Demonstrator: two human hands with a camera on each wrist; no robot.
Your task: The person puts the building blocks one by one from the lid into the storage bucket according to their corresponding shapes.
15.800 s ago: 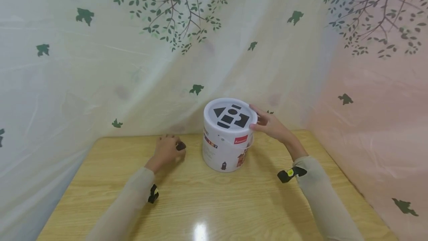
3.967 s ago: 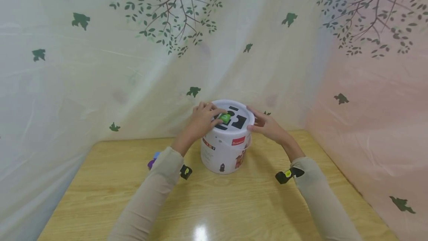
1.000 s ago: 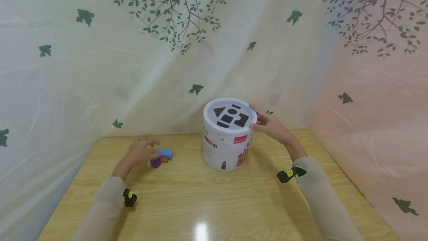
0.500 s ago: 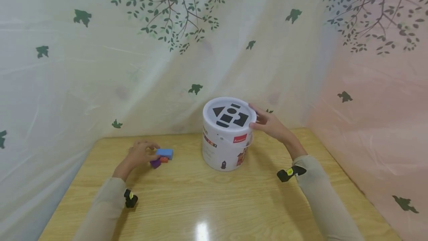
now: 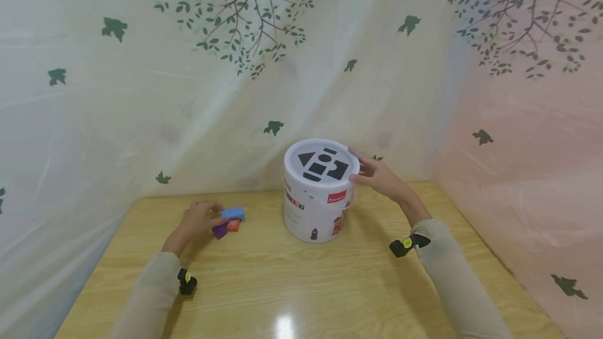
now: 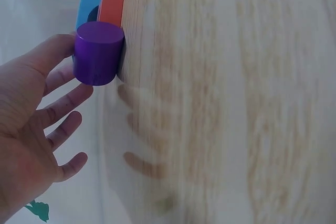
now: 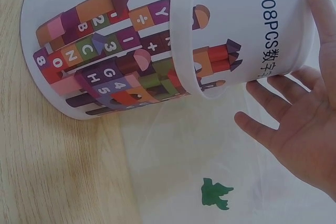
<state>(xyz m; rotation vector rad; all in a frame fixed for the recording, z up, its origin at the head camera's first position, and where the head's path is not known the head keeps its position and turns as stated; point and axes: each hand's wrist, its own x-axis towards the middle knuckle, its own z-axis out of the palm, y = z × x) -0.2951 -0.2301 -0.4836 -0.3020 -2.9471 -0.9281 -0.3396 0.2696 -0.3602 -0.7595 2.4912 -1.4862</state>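
Observation:
My left hand (image 5: 200, 216) is at a small group of blocks on the left of the table; thumb and index finger pinch the left end of a blue block (image 5: 233, 214). A red block (image 5: 233, 225) with a white letter lies against its front. Nearest in the left wrist view, a purple cylinder (image 6: 98, 53) hides those fingertips. The other fingers are spread. My right hand (image 5: 382, 176) holds the lidded white bucket (image 5: 315, 213) by its right rim, thumb in front and fingers behind. Dark cut-out shapes (image 5: 338, 170) mark the lid.
The wooden table (image 5: 301, 286) meets hanging cloth (image 5: 212, 119) printed with leaves and branches at the back and sides. A thin handle (image 5: 352, 204) hangs on the bucket's side. Building-block pictures (image 7: 110, 51) cover the bucket's wall.
A green block seen earlier on the lid under the left hand is gone. That hand has moved left to the blocks; the blue block has turned slightly, exposing more red. The right hand stays put.

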